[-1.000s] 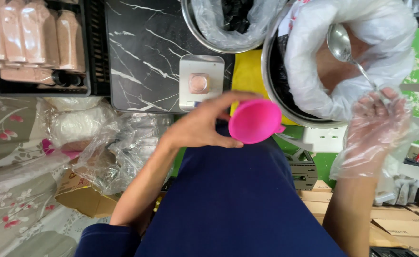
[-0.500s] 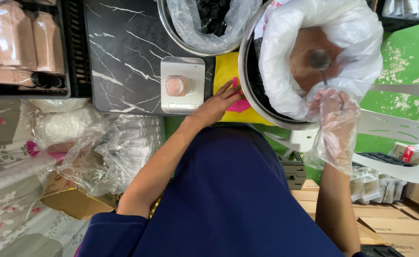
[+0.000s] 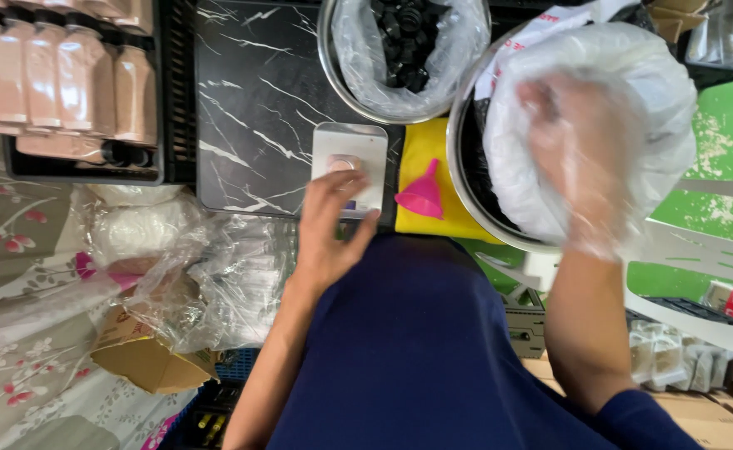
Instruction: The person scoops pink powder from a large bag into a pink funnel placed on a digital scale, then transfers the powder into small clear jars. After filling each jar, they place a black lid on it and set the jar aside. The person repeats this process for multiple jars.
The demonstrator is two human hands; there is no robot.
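Now my left hand rests on the near edge of the small white scale, fingers loosely spread and clamped on nothing; a small bottle with a pale round top stands on the scale's plate. Just right of the scale, the pink funnel lies on its side on the yellow cloth. Farther right of the scale, my gloved right hand reaches into the bag-lined bowl; blur hides whether its fingers grip anything. Beyond the scale sits a second bowl of black caps. For a true reading, I judge it best to keep my left fingers off the plate.
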